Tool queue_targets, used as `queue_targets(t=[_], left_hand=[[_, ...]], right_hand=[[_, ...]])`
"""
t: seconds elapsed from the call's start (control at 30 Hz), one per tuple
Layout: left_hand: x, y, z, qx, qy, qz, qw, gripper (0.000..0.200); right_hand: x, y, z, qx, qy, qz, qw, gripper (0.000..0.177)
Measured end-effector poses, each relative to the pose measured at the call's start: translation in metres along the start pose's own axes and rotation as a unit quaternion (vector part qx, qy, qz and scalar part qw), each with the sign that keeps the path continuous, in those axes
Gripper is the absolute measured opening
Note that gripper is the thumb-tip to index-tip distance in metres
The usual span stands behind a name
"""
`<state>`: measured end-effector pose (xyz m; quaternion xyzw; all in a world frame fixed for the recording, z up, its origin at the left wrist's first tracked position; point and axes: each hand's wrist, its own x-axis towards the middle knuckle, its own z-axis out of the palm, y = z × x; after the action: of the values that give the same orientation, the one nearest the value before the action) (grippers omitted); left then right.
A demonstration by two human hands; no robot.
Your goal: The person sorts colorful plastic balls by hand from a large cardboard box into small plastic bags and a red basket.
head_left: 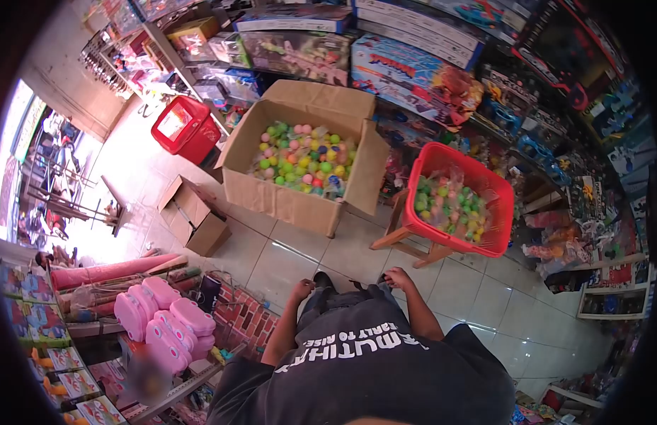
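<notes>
My left hand (302, 289) is beside my left thigh, its fingers curled in against the dark trousers (328, 300). At the other thigh, my right hand (397, 278) is also curled, close to the trouser cloth. Whether either hand grips the cloth or some small thing is too small to make out. Ahead of me stands an open cardboard box (279, 205) of many coloured plastic balls. To its right, a red plastic basket (422, 212) with similar balls and clear plastic bags sits on a wooden stool (399, 237). Both hands are apart from these containers.
Boxed toys (413, 78) fill shelves at the back and right. A red lidded bin (183, 127) and a smaller cardboard box (194, 216) stand on the tiled floor (293, 248) at left. Pink cases (166, 319) and pink rolls (116, 273) lie near my left side.
</notes>
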<state>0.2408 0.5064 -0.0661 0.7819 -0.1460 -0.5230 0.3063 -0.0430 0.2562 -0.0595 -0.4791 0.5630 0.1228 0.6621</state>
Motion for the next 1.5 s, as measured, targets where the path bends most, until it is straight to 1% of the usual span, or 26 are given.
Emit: queue_targets(t=[0.13, 0.2, 0.23, 0.27, 0.3, 0.37, 0.5, 0.57, 0.63, 0.7, 0.77, 0.87, 0.9, 0.93, 1.0, 1.03, 1.1, 1.13, 1.17, 1.2, 1.23, 1.3, 1.33, 1.37, 1.43, 1.5], left_hand=[[0.004, -0.013, -0.041, -0.001, 0.013, 0.022, 1.0, 0.031], [0.001, -0.011, -0.059, 0.005, 0.022, 0.032, 0.999, 0.03], [-0.003, -0.005, -0.066, -0.034, 0.028, 0.067, 0.997, 0.028], [-0.007, 0.001, -0.073, -0.073, 0.034, 0.102, 0.992, 0.027], [-0.01, 0.009, -0.08, -0.076, 0.035, 0.102, 0.991, 0.027], [-0.02, 0.028, -0.09, -0.113, 0.066, 0.184, 0.974, 0.023], [-0.046, 0.092, -0.116, -0.168, 0.108, 0.218, 0.955, 0.02], [-0.051, 0.125, -0.131, -0.149, 0.129, 0.28, 0.94, 0.025], [-0.055, 0.164, -0.146, -0.163, 0.142, 0.297, 0.93, 0.023], [-0.056, 0.206, -0.163, -0.173, 0.153, 0.316, 0.92, 0.021], [-0.055, 0.248, -0.181, -0.124, 0.207, 0.378, 0.894, 0.018], [-0.044, 0.304, -0.206, -0.083, 0.225, 0.41, 0.88, 0.017], [-0.031, 0.318, -0.214, -0.082, 0.224, 0.41, 0.88, 0.017], [-0.017, 0.328, -0.221, -0.039, 0.209, 0.419, 0.883, 0.017], [0.011, 0.346, -0.233, 0.029, 0.17, 0.412, 0.894, 0.018], [0.027, 0.35, -0.237, 0.031, 0.168, 0.409, 0.896, 0.018], [0.061, 0.353, -0.245, 0.149, 0.134, 0.373, 0.906, 0.018], [0.078, 0.351, -0.248, 0.164, 0.13, 0.363, 0.908, 0.021], [0.094, 0.347, -0.251, 0.165, 0.127, 0.36, 0.909, 0.021], [0.106, 0.345, -0.252, 0.193, 0.124, 0.335, 0.914, 0.022], [0.119, 0.34, -0.252, 0.219, 0.121, 0.311, 0.917, 0.024], [0.142, 0.327, -0.254, 0.223, 0.104, 0.301, 0.921, 0.025], [0.148, 0.326, -0.255, 0.23, 0.087, 0.293, 0.924, 0.026], [0.155, 0.324, -0.256, 0.23, 0.087, 0.291, 0.924, 0.026], [0.161, 0.32, -0.256, 0.234, 0.082, 0.276, 0.929, 0.027], [0.168, 0.317, -0.257, 0.216, 0.077, 0.277, 0.933, 0.026]], right_hand=[[-0.001, -0.064, 0.077, -0.048, -0.032, -0.065, 0.996, 0.023], [-0.007, -0.099, 0.108, -0.104, -0.12, -0.098, 0.982, 0.028], [-0.014, -0.116, 0.12, -0.107, -0.123, -0.098, 0.982, 0.028], [-0.021, -0.132, 0.131, -0.151, -0.156, -0.136, 0.967, 0.028], [-0.031, -0.149, 0.139, -0.193, -0.187, -0.173, 0.948, 0.029], [-0.051, -0.183, 0.152, -0.196, -0.215, -0.203, 0.935, 0.029], [-0.073, -0.238, 0.166, -0.166, -0.284, -0.282, 0.901, 0.029], [-0.098, -0.275, 0.167, -0.13, -0.284, -0.293, 0.904, 0.026], [-0.11, -0.307, 0.166, -0.087, -0.281, -0.303, 0.907, 0.024], [-0.107, -0.335, 0.162, -0.02, -0.268, -0.336, 0.903, 0.024], [-0.099, -0.364, 0.158, -0.016, -0.246, -0.352, 0.903, 0.024], [-0.061, -0.394, 0.156, -0.003, -0.208, -0.36, 0.909, 0.024], [-0.046, -0.405, 0.156, 0.008, -0.192, -0.356, 0.915, 0.024], [-0.035, -0.415, 0.158, -0.009, -0.16, -0.384, 0.909, 0.022], [0.001, -0.426, 0.161, -0.029, -0.148, -0.387, 0.91, 0.021], [0.014, -0.433, 0.162, -0.05, -0.136, -0.393, 0.908, 0.02], [0.038, -0.449, 0.165, -0.06, -0.119, -0.389, 0.912, 0.023], [0.048, -0.456, 0.167, -0.11, -0.068, -0.417, 0.899, 0.026], [0.058, -0.461, 0.169, -0.16, -0.016, -0.442, 0.883, 0.028], [0.079, -0.462, 0.171, -0.211, 0.052, -0.505, 0.835, 0.033], [0.079, -0.471, 0.173, -0.212, 0.051, -0.502, 0.837, 0.033], [0.08, -0.491, 0.178, -0.292, 0.108, -0.446, 0.839, 0.035], [0.09, -0.491, 0.181, -0.337, 0.13, -0.465, 0.808, 0.036], [0.101, -0.492, 0.182, -0.337, 0.129, -0.465, 0.809, 0.036], [0.108, -0.494, 0.186, -0.459, 0.115, -0.394, 0.788, 0.034], [0.112, -0.49, 0.186, -0.444, 0.135, -0.413, 0.784, 0.032]])
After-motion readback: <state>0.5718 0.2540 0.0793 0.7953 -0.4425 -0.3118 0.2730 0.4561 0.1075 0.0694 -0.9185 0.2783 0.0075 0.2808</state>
